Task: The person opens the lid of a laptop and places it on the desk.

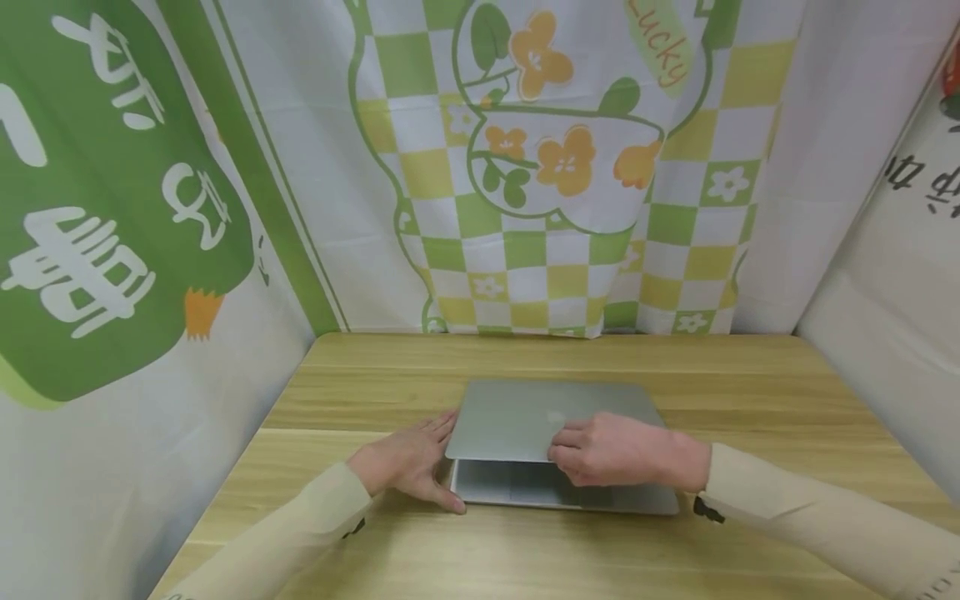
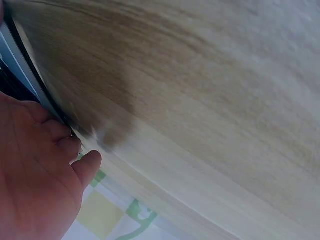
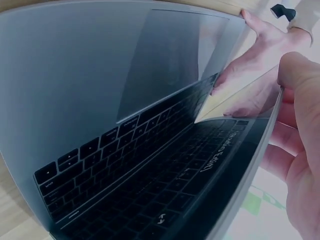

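Note:
A silver laptop [image 1: 525, 417] lies on the table with its lid partly raised. My right hand [image 1: 611, 450] pinches the lid's front edge, thumb on the screen side and fingers behind it in the right wrist view. Under the lid, the right wrist view shows the black keyboard [image 3: 120, 155] and the trackpad [image 3: 165, 60], with keys reflected in the screen [image 3: 245, 140]. At the laptop's left side, my left hand [image 1: 412, 462] rests with its fingers stretched along the edge and its thumb by the front corner.
The wooden table [image 1: 360, 375] extends around the laptop on all sides. Behind its far edge hangs a checkered, flowered curtain [image 1: 540, 250]. Printed cloth walls, a green-patterned one [image 1: 112, 192] at left and a white one [image 1: 892, 275] at right, flank the table.

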The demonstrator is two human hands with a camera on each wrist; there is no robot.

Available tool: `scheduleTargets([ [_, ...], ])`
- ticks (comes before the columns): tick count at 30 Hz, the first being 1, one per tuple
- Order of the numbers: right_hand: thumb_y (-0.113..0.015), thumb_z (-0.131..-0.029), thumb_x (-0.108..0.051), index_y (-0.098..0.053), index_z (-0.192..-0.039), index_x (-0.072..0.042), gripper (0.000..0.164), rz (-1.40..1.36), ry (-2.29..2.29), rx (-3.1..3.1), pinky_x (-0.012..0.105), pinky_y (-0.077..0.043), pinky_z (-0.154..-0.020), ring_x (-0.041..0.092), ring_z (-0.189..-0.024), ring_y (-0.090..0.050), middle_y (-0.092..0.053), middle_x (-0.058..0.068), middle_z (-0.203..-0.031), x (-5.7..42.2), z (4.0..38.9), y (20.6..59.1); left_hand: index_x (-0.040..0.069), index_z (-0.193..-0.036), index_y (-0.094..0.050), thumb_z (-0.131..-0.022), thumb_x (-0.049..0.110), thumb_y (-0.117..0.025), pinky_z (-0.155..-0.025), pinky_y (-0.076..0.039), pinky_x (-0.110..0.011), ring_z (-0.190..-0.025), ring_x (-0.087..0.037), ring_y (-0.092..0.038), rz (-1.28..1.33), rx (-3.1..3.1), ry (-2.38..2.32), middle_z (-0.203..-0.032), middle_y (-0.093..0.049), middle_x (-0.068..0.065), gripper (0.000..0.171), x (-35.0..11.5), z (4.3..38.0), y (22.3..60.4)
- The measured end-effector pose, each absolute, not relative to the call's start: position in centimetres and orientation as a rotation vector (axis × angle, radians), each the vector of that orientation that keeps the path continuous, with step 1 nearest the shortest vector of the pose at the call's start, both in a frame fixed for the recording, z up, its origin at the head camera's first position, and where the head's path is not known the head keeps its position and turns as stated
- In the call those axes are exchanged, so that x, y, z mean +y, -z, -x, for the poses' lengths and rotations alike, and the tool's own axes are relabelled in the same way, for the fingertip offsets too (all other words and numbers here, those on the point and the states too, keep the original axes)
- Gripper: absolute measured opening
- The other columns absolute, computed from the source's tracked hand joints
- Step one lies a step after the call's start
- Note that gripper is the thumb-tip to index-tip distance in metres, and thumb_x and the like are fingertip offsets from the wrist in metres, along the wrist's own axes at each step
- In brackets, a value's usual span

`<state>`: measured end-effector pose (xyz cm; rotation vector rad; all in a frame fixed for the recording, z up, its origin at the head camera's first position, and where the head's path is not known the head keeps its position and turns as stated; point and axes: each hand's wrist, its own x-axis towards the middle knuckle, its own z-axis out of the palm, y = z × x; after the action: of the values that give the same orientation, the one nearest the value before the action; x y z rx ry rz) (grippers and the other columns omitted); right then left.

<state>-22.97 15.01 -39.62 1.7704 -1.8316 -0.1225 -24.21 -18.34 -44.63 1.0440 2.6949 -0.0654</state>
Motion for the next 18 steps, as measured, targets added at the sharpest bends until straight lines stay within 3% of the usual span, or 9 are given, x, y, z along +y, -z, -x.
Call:
scheduleTargets([
  [4,-0.042,-0.093,-0.013,-0.063,-0.088,-0.015,0.021,-1.754,0.099,-1.831,0.018,-0.052,-0.051,0.005,-0.066,-0.058,-0.063,-0.01,-0.078,15.0,23.1,39.3,0.004,-0.157,-0.007,-0.073,0.083,-0.058,-0.123,-0.023,-0.048,-0.152,-0.037,-0.014,-1.056,2.695,0.043,-0.164,-0.005,-0.021,0.126,-18.4,24.2,44.6],
  [8,-0.056,-0.084,-0.01,-0.062,-0.087,-0.016,0.009,-1.755,0.069,-1.827,0.017,-0.051,-0.05,0.004,-0.065,-0.056,-0.06,-0.011,-0.076,15.0,23.4,38.8,0.006,-0.158,-0.005,-0.072,0.084,-0.058,-0.123,-0.023,-0.047,-0.152,-0.036,-0.014,-1.045,2.704,0.034,-0.164,-0.005,-0.02,0.128,-18.4,24.1,44.5],
  [12,-0.066,-0.076,-0.009,-0.063,-0.088,-0.016,0.015,-1.766,0.054,-1.821,0.015,-0.05,-0.05,0.004,-0.064,-0.055,-0.059,-0.011,-0.075,15.1,23.5,38.4,0.008,-0.158,-0.006,-0.072,0.083,-0.059,-0.123,-0.024,-0.047,-0.151,-0.038,-0.015,-1.077,2.71,0.018,-0.164,-0.005,-0.021,0.126,-18.4,24.2,44.5],
  [18,-0.07,-0.073,-0.008,-0.063,-0.089,-0.016,0.019,-1.781,0.05,-1.844,0.014,-0.047,-0.05,0.003,-0.064,-0.053,-0.058,-0.012,-0.074,15.1,23.6,38.0,0.012,-0.159,-0.013,-0.074,0.079,-0.061,-0.123,-0.024,-0.048,-0.15,-0.042,-0.016,-1.181,2.706,0.026,-0.163,-0.008,-0.023,0.118,-18.4,24.4,44.4],
])
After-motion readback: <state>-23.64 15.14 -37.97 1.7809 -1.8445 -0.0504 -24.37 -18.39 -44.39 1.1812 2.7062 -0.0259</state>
